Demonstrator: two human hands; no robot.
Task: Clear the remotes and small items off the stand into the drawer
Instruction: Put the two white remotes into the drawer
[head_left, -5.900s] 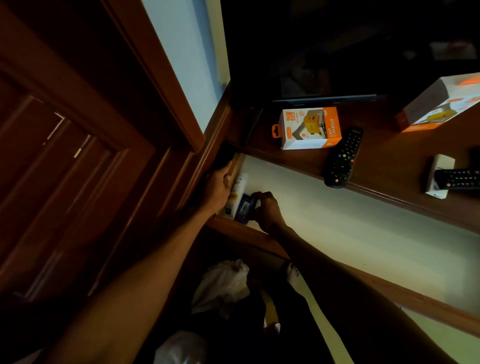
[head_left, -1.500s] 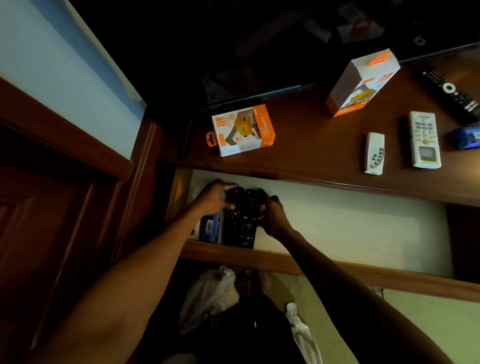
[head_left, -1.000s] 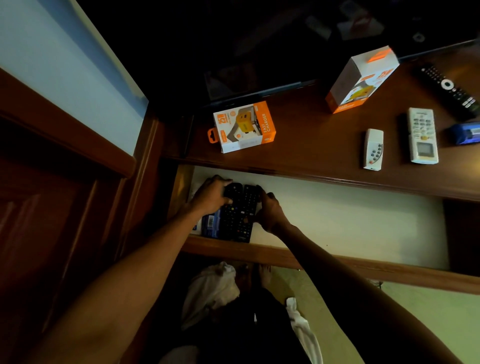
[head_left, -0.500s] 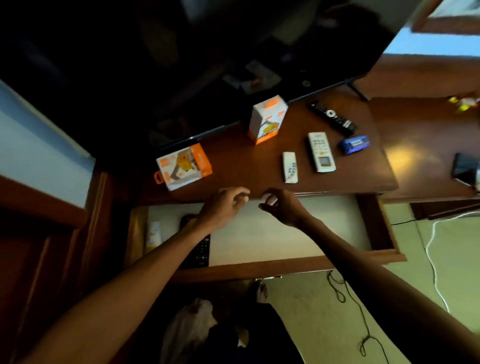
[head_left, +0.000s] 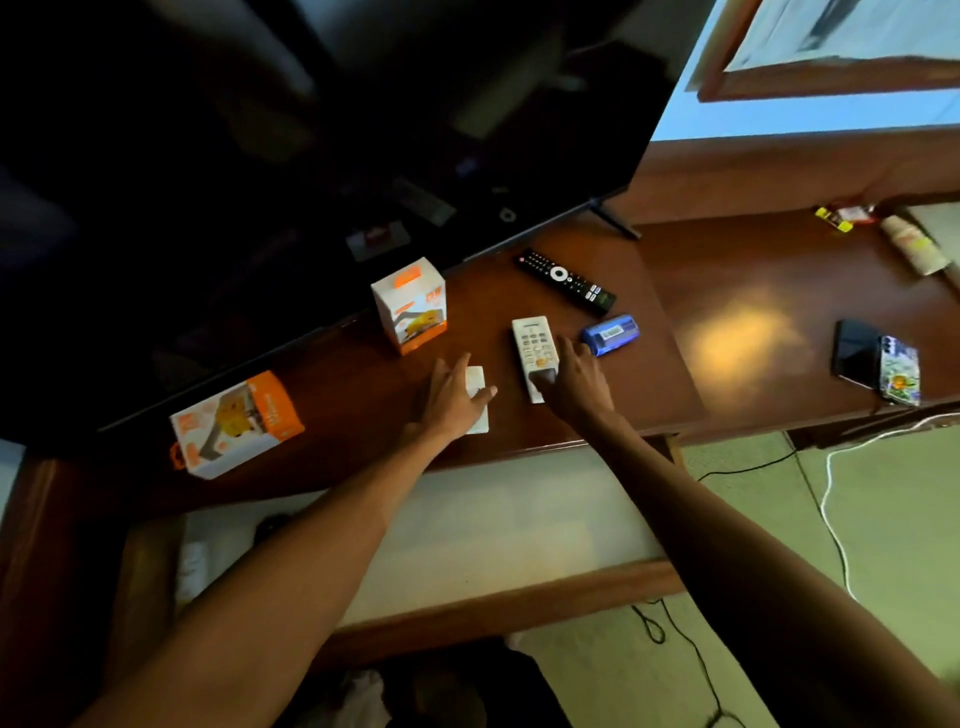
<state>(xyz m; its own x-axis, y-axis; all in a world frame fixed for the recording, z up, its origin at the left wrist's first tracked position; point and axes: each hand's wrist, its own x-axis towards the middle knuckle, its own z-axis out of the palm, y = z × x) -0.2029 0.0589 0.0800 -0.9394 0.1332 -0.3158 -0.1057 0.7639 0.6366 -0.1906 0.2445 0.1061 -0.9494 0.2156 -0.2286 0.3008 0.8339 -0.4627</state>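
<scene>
My left hand (head_left: 451, 401) lies over a small white remote (head_left: 477, 422) on the wooden stand (head_left: 363, 395), fingers on its left side and thumb across it. My right hand (head_left: 577, 385) grips the lower end of a larger white remote with a keypad (head_left: 531, 340). A blue item (head_left: 611, 334) lies just right of that hand. A black remote (head_left: 566, 281) lies behind it. Two orange-and-white boxes sit further left, one upright (head_left: 410, 306) and one lying flat (head_left: 236, 423). The drawer (head_left: 493, 519) below stands open, with a black remote (head_left: 270, 525) and a white tube (head_left: 192, 566) at its dim left end.
A large dark TV (head_left: 311, 156) stands at the back of the stand. A lower wooden shelf (head_left: 753, 322) to the right holds a phone (head_left: 901, 369) and small items. Cables (head_left: 831, 493) trail on the green floor at the right.
Both hands left the remotes in the drawer's left end, rose over the drawer and reached onto the stand; they now rest on the two white remotes. My view swung right.
</scene>
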